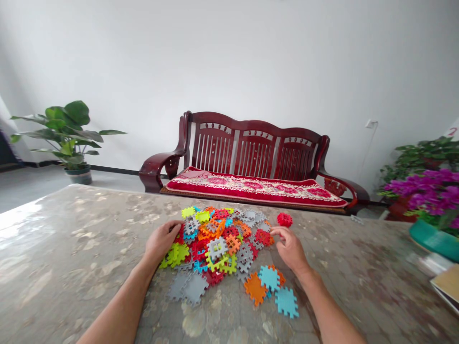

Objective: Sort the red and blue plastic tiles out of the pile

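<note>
A heap of interlocking plastic building tiles [217,248] in red, orange, lime, grey and blue lies on the table. My left hand [161,242] rests against the heap's left side, fingers partly stretched beside a red tile [180,234]; a lime tile [177,254] lies just below them. On the other side, my right hand [291,247] reaches in with fingers apart, the fingertips by a red windowed tile [264,237]. Closer to me are a grey tile [194,287], an orange tile [256,288] and a light blue tile [287,302]. Neither hand visibly holds a tile.
A red tile shape [284,219] sits apart beyond my right hand. The table [89,267] has a patterned cover. At its right edge are a teal flower pot [432,240] and a box [448,286]. A wooden bench [251,148] stands behind, with a potted plant [73,138] leftward.
</note>
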{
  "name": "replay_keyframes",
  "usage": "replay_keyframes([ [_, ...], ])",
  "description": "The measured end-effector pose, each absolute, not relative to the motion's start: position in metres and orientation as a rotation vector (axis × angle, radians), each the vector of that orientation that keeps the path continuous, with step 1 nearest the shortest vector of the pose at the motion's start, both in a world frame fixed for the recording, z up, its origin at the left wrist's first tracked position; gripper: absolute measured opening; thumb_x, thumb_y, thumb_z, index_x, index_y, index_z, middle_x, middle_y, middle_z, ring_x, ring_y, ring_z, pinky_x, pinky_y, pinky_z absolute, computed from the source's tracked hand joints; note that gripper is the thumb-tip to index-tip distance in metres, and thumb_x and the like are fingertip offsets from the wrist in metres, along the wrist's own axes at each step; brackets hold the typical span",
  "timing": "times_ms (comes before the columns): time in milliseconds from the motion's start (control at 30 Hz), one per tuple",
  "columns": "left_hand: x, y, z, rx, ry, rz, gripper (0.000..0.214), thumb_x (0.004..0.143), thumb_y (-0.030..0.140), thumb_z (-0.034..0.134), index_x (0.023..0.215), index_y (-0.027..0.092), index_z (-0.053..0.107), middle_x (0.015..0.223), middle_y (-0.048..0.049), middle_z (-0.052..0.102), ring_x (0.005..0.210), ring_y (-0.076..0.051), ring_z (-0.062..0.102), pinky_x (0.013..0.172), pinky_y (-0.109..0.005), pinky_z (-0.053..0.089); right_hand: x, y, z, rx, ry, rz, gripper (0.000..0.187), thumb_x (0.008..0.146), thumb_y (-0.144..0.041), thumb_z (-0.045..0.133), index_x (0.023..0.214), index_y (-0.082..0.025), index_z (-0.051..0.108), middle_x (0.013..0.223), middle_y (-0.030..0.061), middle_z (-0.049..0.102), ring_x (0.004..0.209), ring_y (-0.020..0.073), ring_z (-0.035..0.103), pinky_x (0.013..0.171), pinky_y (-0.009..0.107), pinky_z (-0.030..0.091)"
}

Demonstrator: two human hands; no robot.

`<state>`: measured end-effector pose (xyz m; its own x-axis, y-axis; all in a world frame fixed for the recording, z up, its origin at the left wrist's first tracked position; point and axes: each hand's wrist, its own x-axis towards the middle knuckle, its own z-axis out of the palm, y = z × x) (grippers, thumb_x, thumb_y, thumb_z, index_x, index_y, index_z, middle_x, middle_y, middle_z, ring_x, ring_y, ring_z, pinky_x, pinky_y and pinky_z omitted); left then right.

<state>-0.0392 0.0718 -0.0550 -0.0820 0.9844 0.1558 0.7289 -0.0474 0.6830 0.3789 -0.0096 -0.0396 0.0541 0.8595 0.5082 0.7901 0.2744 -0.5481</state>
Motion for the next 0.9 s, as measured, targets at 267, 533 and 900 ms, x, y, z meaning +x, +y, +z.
replay_keyframes([
  [267, -0.039, 0.071, -0.054, 1.817, 1.856, 0.884, 0.037, 0.085, 0.045, 0.045, 0.105, 0.028, 0.071, 0.101, 0.0018, 0.076, 0.097, -0.021, 0.066, 0.076, -0.023, 0.047, 0.363, -0.016, -0.030, -1.671, -1.948, 0.033, 0.043, 0.077, -0.031, 0.065, 0.120, -0.029, 0.064, 0.116, 0.0052, 0.068, 0.111, 0.0258, 0.056, 0.099, 0.043, 0.042],
  [533, -0.038, 0.070, -0.053, 1.821, 1.873, 0.891, 0.038, 0.086, 0.046, 0.043, 0.104, 0.029, 0.071, 0.101, 0.0018, 0.076, 0.095, -0.021, 0.067, 0.077, -0.024, 0.048, 0.361, -0.012, -0.033, -1.694, -1.974, 0.043, 0.048, 0.072, -0.022, 0.067, 0.120, -0.027, 0.062, 0.117, 0.0047, 0.067, 0.109, 0.0263, 0.058, 0.099, 0.044, 0.042],
  [900, -0.041, 0.074, -0.058, 1.816, 1.857, 0.922, 0.036, 0.084, 0.046, 0.045, 0.102, 0.030, 0.072, 0.099, 0.0028, 0.076, 0.092, -0.020, 0.068, 0.082, -0.024, 0.048, 0.367, -0.010, -0.038, -1.580, -1.814, 0.080, 0.055, 0.068, -0.013, 0.057, 0.122, -0.024, 0.059, 0.121, 0.0069, 0.061, 0.115, 0.0231, 0.056, 0.105, 0.039, 0.043],
])
